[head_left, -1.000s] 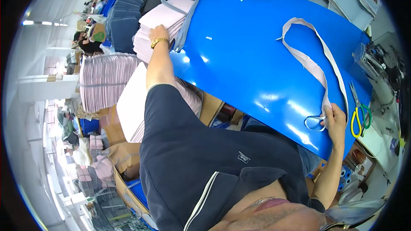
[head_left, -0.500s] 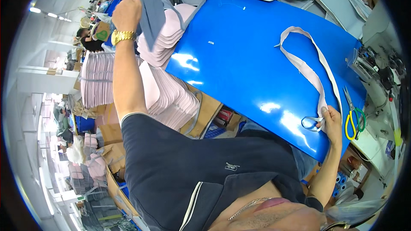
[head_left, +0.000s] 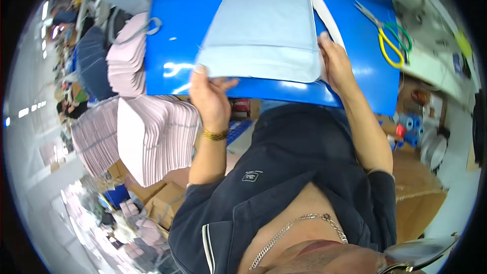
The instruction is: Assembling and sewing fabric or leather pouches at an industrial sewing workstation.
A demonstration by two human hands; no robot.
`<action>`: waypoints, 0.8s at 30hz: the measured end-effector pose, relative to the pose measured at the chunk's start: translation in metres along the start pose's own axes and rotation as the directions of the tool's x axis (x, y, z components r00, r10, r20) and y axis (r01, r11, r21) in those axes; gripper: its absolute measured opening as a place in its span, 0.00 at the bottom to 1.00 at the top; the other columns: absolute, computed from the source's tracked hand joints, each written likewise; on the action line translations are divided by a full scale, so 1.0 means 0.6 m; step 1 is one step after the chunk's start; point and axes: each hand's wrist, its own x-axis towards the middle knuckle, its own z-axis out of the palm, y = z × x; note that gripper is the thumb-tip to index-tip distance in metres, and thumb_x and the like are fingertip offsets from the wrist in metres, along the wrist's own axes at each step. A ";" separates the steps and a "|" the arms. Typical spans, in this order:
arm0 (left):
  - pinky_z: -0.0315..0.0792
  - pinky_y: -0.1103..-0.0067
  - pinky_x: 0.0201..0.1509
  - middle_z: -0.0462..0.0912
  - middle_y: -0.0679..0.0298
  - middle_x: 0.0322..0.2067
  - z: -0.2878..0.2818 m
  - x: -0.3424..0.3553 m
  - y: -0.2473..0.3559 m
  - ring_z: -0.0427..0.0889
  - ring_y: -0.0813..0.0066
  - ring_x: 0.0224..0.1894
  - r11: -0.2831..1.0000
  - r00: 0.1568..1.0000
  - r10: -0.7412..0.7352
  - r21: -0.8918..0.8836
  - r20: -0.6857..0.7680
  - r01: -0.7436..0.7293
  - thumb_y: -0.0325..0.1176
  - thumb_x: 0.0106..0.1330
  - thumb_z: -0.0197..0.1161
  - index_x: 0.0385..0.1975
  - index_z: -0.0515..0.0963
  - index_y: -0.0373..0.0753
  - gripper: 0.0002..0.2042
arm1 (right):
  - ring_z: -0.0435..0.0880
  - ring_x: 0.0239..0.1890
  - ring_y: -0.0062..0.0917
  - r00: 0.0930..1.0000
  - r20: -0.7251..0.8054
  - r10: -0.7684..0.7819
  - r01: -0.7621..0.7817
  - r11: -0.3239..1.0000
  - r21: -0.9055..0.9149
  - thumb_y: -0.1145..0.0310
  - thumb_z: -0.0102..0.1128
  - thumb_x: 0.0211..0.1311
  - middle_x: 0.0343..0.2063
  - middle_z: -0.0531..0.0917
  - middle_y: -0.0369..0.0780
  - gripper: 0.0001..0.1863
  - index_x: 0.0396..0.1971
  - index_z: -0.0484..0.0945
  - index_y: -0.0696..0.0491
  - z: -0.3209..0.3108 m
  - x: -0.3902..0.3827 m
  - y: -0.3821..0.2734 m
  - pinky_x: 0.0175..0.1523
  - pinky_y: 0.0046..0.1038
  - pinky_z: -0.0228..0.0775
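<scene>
A light grey fabric panel [head_left: 261, 25] with rounded corners and a seam across its lower part lies in front of me over the blue tabletop. My left hand [head_left: 209, 96] pinches its near left corner, thumb on top and fingers below. Along the right edge of the panel, my right hand [head_left: 336, 66] grips with the fingertips partly hidden. A pale strip of tape [head_left: 322, 6] runs beside that edge and passes behind the panel. I cannot tell whether my right hand also touches the strip.
Scissors [head_left: 389, 45] with yellow and green handles lie right on the blue table [head_left: 362, 78]. Stacks of pink panels [head_left: 157, 132] stand at the left, with dark grey panels [head_left: 94, 63] behind. Sewing-machine parts and blue spools [head_left: 413, 127] are on the right.
My left hand has come from the far left stacks to the table's near edge. My right hand has left the strip's near end for the grey panel. The view has shifted.
</scene>
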 end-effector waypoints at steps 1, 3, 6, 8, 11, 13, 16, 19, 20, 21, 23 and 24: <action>0.81 0.76 0.28 0.83 0.58 0.34 0.001 -0.031 -0.029 0.84 0.70 0.27 0.990 0.992 -0.126 0.063 -0.025 0.127 0.39 0.74 0.50 0.44 0.73 0.34 0.13 | 0.82 0.33 0.21 0.998 -0.064 -0.001 0.001 1.000 -0.003 0.55 0.52 0.71 0.34 0.83 0.41 0.21 0.44 0.78 0.61 -0.006 -0.010 0.000 0.38 0.21 0.74; 0.76 0.81 0.25 0.83 0.62 0.27 -0.030 -0.070 -0.048 0.82 0.75 0.23 0.840 0.907 -0.414 0.418 0.081 0.346 0.36 0.71 0.57 0.38 0.76 0.33 0.10 | 0.83 0.34 0.21 0.997 -0.062 -0.037 0.024 0.981 -0.194 0.57 0.54 0.69 0.33 0.84 0.41 0.19 0.43 0.78 0.61 -0.026 -0.029 -0.007 0.39 0.21 0.75; 0.71 0.82 0.25 0.81 0.61 0.23 -0.060 -0.043 -0.022 0.79 0.77 0.21 0.374 0.923 -0.153 0.885 0.354 -0.277 0.30 0.66 0.63 0.30 0.78 0.33 0.07 | 0.83 0.34 0.21 0.994 0.050 -0.096 0.109 0.870 -0.480 0.61 0.58 0.67 0.32 0.84 0.40 0.17 0.42 0.79 0.61 -0.047 -0.050 -0.009 0.39 0.22 0.75; 0.73 0.79 0.32 0.82 0.59 0.28 -0.008 -0.017 0.002 0.81 0.73 0.27 0.308 0.826 0.127 0.770 0.549 -0.559 0.27 0.63 0.65 0.31 0.80 0.35 0.03 | 0.82 0.33 0.20 0.988 0.123 -0.096 0.149 0.810 -0.567 0.62 0.60 0.66 0.30 0.84 0.39 0.15 0.42 0.79 0.60 -0.045 -0.060 -0.012 0.39 0.22 0.75; 0.73 0.74 0.43 0.82 0.60 0.43 0.110 0.048 0.004 0.79 0.69 0.42 0.067 0.284 0.284 0.277 0.916 -0.959 0.27 0.62 0.64 0.43 0.81 0.40 0.10 | 0.81 0.28 0.21 0.947 0.321 -0.011 0.275 0.544 -0.793 0.63 0.63 0.62 0.26 0.82 0.42 0.14 0.38 0.81 0.59 -0.006 -0.068 -0.033 0.35 0.23 0.71; 0.73 0.70 0.49 0.79 0.61 0.49 0.167 0.060 -0.001 0.79 0.65 0.47 0.009 0.038 0.150 0.038 0.988 -0.999 0.31 0.61 0.66 0.46 0.80 0.42 0.13 | 0.79 0.25 0.26 0.939 0.339 -0.055 0.313 0.541 -0.780 0.63 0.65 0.60 0.23 0.80 0.43 0.14 0.36 0.81 0.59 0.005 -0.070 -0.025 0.33 0.25 0.68; 0.72 0.69 0.47 0.78 0.63 0.35 0.168 0.084 -0.002 0.78 0.61 0.40 0.150 -0.001 0.036 -0.006 0.999 -0.989 0.34 0.56 0.69 0.35 0.82 0.41 0.09 | 0.79 0.26 0.30 0.952 0.263 -0.157 0.304 0.580 -0.755 0.63 0.65 0.59 0.26 0.82 0.44 0.14 0.37 0.81 0.59 0.001 -0.079 -0.027 0.33 0.28 0.68; 0.72 0.71 0.43 0.76 0.62 0.31 0.171 0.107 -0.016 0.77 0.61 0.35 0.306 0.032 -0.105 0.063 0.994 -0.950 0.35 0.56 0.69 0.33 0.82 0.41 0.08 | 0.79 0.27 0.29 0.967 0.222 -0.127 0.254 0.578 -0.775 0.63 0.66 0.59 0.26 0.82 0.44 0.15 0.39 0.80 0.58 -0.011 -0.089 -0.026 0.34 0.28 0.69; 0.72 0.72 0.40 0.78 0.61 0.31 0.177 0.112 -0.013 0.78 0.64 0.36 0.338 -0.034 -0.068 -0.009 0.997 -0.941 0.35 0.57 0.68 0.32 0.81 0.40 0.08 | 0.79 0.27 0.29 0.969 0.215 -0.123 0.245 0.582 -0.775 0.63 0.66 0.59 0.26 0.82 0.44 0.15 0.39 0.80 0.58 -0.010 -0.091 -0.023 0.34 0.28 0.69; 0.72 0.72 0.40 0.78 0.61 0.31 0.176 0.119 -0.019 0.78 0.64 0.36 0.346 -0.034 -0.073 -0.007 0.997 -0.938 0.35 0.57 0.68 0.32 0.81 0.40 0.08 | 0.78 0.26 0.29 0.966 0.215 -0.143 0.258 0.590 -0.765 0.63 0.65 0.59 0.26 0.82 0.43 0.15 0.39 0.80 0.58 -0.008 -0.093 -0.018 0.33 0.29 0.68; 0.73 0.72 0.39 0.80 0.61 0.31 0.178 0.137 -0.033 0.79 0.65 0.36 0.382 -0.116 -0.226 -0.022 0.967 -0.924 0.33 0.59 0.66 0.32 0.81 0.39 0.06 | 0.77 0.25 0.28 0.962 0.221 -0.162 0.273 0.594 -0.756 0.62 0.65 0.59 0.25 0.81 0.43 0.15 0.40 0.80 0.57 -0.006 -0.092 -0.018 0.32 0.29 0.67; 0.73 0.72 0.39 0.80 0.61 0.31 0.176 0.140 -0.036 0.79 0.65 0.36 0.384 -0.113 -0.227 -0.018 0.967 -0.923 0.33 0.59 0.66 0.32 0.81 0.39 0.06 | 0.76 0.24 0.27 0.963 0.217 -0.158 0.268 0.570 -0.777 0.62 0.65 0.60 0.24 0.80 0.43 0.15 0.39 0.80 0.57 -0.004 -0.094 -0.021 0.31 0.29 0.65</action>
